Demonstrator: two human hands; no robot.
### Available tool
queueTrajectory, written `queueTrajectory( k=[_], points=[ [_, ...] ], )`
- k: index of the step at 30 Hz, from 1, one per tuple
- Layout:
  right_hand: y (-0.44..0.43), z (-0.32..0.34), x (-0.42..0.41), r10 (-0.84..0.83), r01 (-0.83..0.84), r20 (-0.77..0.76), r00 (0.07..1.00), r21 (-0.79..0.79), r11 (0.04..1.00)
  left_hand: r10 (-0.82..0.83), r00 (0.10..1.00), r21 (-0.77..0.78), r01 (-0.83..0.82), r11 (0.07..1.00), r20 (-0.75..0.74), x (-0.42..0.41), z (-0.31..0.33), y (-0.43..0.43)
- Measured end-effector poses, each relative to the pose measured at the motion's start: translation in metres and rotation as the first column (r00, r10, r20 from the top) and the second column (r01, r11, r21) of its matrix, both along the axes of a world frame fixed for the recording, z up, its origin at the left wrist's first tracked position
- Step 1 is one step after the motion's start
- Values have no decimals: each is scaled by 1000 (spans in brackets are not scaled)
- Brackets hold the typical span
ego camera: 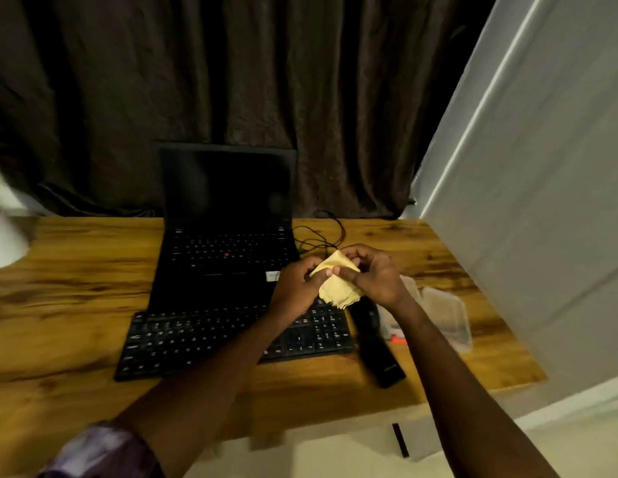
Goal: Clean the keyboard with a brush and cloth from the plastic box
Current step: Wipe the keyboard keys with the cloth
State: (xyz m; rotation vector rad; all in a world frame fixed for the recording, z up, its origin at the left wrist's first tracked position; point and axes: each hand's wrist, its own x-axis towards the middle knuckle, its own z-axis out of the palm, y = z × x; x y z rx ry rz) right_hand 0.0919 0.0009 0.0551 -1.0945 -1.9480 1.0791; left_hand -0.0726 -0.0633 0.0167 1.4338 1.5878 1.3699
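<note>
Both my hands hold a small yellow cloth (337, 290) in the air above the right end of the black keyboard (204, 339). My left hand (297, 288) pinches its left edge, and my right hand (373, 274) pinches its top and right side. The cloth hangs crumpled between them. The keyboard lies flat on the wooden desk (76, 294) in front of an open laptop. A clear plastic box (445, 315) sits to the right of my right wrist, with something small and orange (397, 338) at its near left side. No brush is identifiable.
The black laptop (228, 219) stands open behind the keyboard, screen dark, a thin cable (321, 236) trailing to its right. A long black object (376, 346) lies right of the keyboard. A white lamp shade (5, 243) is at the far left. A grey wall panel borders the desk's right side.
</note>
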Motion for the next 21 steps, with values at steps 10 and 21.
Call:
queueTrajectory(
  k=[10, 21],
  points=[
    [-84, -39, -132, -169, -188, -479, 861, -610, 770, 346, 588, -379, -73, 923, 731, -101, -13, -68],
    [-122, -48, -231, -109, -409, -567, 817, -701, 584, 574, 784, -264, -516, 815, 237, -181, -33, -121]
  ],
)
